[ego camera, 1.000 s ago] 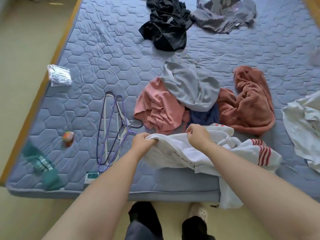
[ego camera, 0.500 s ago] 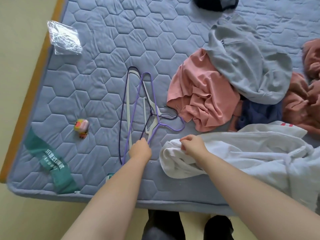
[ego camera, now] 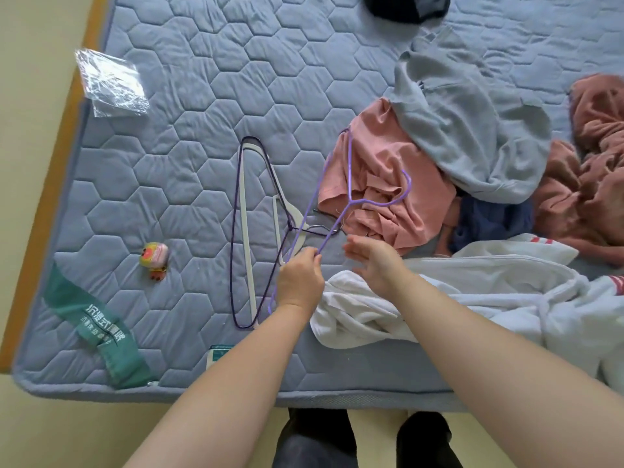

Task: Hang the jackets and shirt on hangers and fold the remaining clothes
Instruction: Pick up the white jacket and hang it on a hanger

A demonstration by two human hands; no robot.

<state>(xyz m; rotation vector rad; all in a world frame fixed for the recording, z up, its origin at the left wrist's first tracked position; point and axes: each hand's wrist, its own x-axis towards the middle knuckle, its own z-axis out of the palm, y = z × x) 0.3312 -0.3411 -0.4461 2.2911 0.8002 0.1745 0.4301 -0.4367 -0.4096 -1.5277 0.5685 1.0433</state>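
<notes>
Hanging step, likely. Left hand (ego camera: 299,282) pinching purple hanger (ego camera: 350,173), centre frame; right hand (ego camera: 374,263) released by white jacket (ego camera: 489,288). Next: needs collar opened.

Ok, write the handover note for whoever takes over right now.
Left hand pinches the purple hanger, raised off the mattress. Right hand open, over the white jacket at the near edge.
Two spare hangers lie beside the left hand. Pink top, grey hoodie and rust garment heaped beyond.
Done: nothing hung or folded. Left: hang the jacket, then everything else.
</notes>
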